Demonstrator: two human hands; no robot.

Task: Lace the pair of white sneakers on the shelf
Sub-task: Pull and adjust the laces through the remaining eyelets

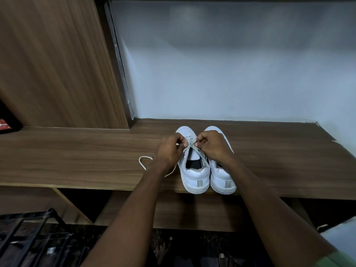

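Two white sneakers stand side by side on the wooden shelf point(77, 157), heels toward me at its front edge. Over the left sneaker point(194, 177), my left hand point(170, 150) and my right hand point(212, 145) each pinch a strand of its white lace point(143, 163) above the eyelets. The lace's loose end trails in a loop on the shelf to the left, passing under my left wrist. My right forearm covers much of the right sneaker point(223, 182); whether it has a lace I cannot tell.
A tall wooden side panel point(57, 64) rises at the left, a pale wall point(231, 64) behind the shelf. Lower shelves sit beneath. A black metal rack point(28, 237) stands at the bottom left. A dark box with a red label point(5, 122) lies at the far left.
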